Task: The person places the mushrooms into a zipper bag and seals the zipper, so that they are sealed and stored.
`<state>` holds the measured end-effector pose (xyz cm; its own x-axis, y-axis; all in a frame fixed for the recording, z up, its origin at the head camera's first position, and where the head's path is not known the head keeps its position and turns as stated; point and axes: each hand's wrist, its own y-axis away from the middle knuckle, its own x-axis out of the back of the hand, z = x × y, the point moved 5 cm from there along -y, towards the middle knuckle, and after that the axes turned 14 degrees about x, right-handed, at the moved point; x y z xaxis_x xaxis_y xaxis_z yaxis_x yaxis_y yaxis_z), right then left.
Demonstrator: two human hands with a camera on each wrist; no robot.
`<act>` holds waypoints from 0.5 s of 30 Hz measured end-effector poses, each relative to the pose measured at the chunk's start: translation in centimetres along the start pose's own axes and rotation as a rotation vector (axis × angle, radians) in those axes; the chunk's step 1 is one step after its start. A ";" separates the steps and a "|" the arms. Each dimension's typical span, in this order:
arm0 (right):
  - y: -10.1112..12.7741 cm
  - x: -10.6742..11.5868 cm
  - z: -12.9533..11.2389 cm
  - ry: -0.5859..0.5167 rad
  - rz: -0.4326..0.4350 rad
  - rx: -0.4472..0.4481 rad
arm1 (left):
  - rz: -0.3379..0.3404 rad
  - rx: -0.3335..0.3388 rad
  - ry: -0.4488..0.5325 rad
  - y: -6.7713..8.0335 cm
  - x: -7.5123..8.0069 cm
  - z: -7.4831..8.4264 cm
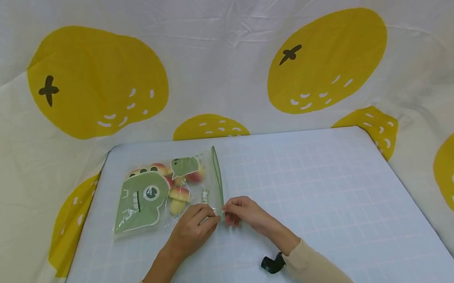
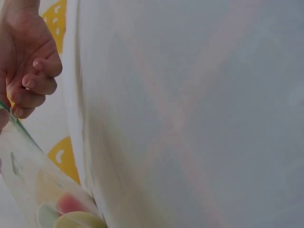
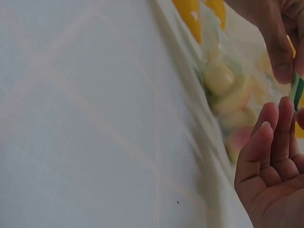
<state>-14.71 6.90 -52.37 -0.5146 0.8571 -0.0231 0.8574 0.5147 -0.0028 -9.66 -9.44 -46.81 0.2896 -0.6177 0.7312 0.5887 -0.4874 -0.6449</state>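
Bag: clear zip bag [image 1: 165, 193] with a green dinosaur print, lying flat on the gridded table [image 1: 322, 205], left of centre
Left hand [image 1: 194, 227]: pinching the bag's near zip corner
Right hand [image 1: 243, 212]: pinching the same corner
Contents: peach-coloured candies [image 1: 180, 193] inside

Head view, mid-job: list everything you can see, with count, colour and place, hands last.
Zip bag: one, clear with a green dinosaur print and green zip strip, left half of the table.
Fruit pieces: several, count unclear, yellow and red, inside the bag.
Table: one, pale blue with a faint grid, centre.
Cloth backdrop: one, white with big yellow fruit prints, behind and around the table.
Wrist cameras: two, black, on the wrists.
Left hand: fingers pinch the bag's near zip corner.
Right hand: pinches the same corner.
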 end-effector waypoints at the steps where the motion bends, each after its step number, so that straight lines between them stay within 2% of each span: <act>1: -0.1 0.1 0.1 0.000 0.005 -0.001 | 0.003 -0.001 0.002 0.0 0.0 0.0; 8: -1.2 0.5 0.2 -0.011 0.035 -0.002 | 0.046 -0.015 0.027 -0.1 0.2 0.1; 15: -2.6 1.1 0.6 -0.028 0.067 -0.008 | 0.027 0.001 0.020 0.0 0.3 0.0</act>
<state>-17.45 6.49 -53.00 -0.4555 0.8888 -0.0506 0.8897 0.4564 0.0080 -9.59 -9.61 -46.54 0.2901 -0.6433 0.7085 0.5812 -0.4698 -0.6645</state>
